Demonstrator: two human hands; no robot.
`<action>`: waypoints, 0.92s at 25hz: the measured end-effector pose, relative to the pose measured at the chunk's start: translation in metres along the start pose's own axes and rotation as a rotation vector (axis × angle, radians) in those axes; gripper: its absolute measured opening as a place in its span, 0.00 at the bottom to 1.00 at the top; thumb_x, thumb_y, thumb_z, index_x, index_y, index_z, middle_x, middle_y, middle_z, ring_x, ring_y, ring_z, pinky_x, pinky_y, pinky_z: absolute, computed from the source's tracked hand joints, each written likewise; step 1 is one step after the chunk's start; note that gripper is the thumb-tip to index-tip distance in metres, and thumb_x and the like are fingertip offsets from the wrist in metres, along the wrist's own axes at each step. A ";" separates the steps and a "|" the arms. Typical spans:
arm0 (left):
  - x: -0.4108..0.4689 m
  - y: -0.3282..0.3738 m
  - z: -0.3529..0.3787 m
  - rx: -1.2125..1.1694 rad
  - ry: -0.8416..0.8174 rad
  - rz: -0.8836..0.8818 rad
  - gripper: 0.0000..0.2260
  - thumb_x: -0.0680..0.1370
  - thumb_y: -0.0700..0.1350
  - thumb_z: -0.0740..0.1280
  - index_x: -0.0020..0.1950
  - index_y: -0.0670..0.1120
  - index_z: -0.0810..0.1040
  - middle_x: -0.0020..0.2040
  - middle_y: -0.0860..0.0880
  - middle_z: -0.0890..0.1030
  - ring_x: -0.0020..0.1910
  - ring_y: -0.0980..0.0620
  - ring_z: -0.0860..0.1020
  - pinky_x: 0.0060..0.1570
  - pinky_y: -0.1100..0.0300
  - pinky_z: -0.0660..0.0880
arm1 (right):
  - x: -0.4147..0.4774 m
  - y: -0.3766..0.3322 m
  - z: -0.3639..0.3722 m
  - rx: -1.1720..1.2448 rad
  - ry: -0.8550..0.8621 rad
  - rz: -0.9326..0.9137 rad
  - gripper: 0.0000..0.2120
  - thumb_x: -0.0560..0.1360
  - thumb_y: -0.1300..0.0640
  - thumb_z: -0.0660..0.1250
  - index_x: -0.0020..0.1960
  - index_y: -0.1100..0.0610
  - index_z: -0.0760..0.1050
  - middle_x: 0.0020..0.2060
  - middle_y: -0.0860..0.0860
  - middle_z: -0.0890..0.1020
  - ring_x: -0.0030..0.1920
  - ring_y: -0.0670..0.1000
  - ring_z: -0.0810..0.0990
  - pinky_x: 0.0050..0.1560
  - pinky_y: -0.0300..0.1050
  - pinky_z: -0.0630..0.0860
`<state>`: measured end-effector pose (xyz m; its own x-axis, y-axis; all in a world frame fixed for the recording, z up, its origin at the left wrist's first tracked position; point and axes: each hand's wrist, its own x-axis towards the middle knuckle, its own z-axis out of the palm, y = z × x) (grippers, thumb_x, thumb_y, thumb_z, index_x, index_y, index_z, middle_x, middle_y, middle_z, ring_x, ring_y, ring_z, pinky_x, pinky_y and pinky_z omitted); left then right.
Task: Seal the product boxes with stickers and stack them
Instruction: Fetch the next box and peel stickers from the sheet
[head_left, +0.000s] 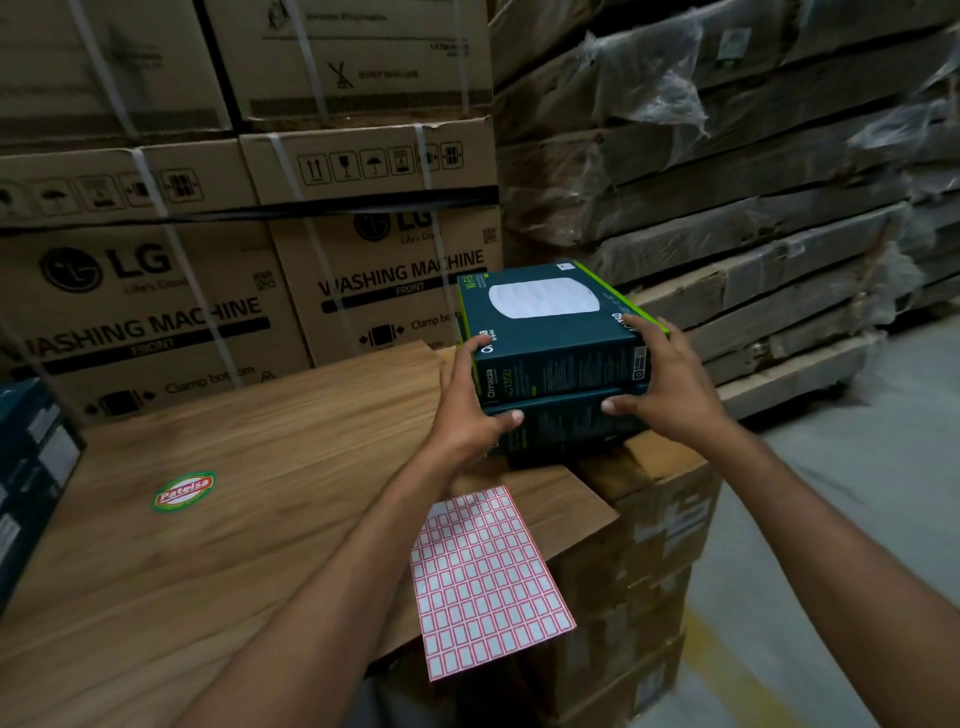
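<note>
The left hand (467, 410) and right hand (667, 387) curl their fingers round the side edges of the top box (550, 338), which looks stiff and light.

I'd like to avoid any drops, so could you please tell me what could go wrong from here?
1. The dark teal cardboard product box, gripped by the left hand and right hand, seems skewed on the lower dark box near the wood-grain board's right corner; once released, it may slide off.
2. The red-and-white grid sticker sheet overhangs the board's near edge; a forearm could sweep it down.
</note>
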<state>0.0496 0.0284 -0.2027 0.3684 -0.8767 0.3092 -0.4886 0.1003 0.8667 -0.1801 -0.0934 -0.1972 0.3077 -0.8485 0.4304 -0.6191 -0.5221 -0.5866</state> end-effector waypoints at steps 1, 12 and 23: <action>0.000 -0.002 0.001 0.026 -0.005 0.013 0.44 0.71 0.31 0.79 0.78 0.61 0.64 0.75 0.50 0.63 0.76 0.47 0.66 0.75 0.47 0.70 | 0.002 0.002 -0.003 0.013 0.001 0.010 0.53 0.63 0.56 0.86 0.80 0.43 0.61 0.77 0.54 0.65 0.75 0.60 0.68 0.73 0.62 0.71; 0.012 -0.003 0.018 0.310 0.250 0.335 0.39 0.71 0.38 0.80 0.77 0.56 0.68 0.76 0.52 0.65 0.70 0.55 0.69 0.63 0.58 0.77 | 0.003 0.007 0.000 -0.001 0.378 -0.072 0.41 0.65 0.64 0.82 0.73 0.49 0.71 0.66 0.55 0.77 0.64 0.57 0.77 0.63 0.56 0.78; -0.025 0.100 -0.121 0.386 0.328 0.644 0.35 0.75 0.40 0.78 0.78 0.42 0.67 0.74 0.44 0.69 0.72 0.55 0.68 0.73 0.71 0.65 | 0.007 -0.101 -0.061 0.014 0.426 -0.369 0.41 0.69 0.55 0.82 0.77 0.51 0.66 0.63 0.55 0.79 0.60 0.57 0.77 0.56 0.50 0.73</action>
<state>0.0872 0.1169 -0.0764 0.1062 -0.5144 0.8510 -0.8994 0.3152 0.3028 -0.1600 -0.0419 -0.0929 0.1816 -0.5011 0.8461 -0.5150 -0.7814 -0.3523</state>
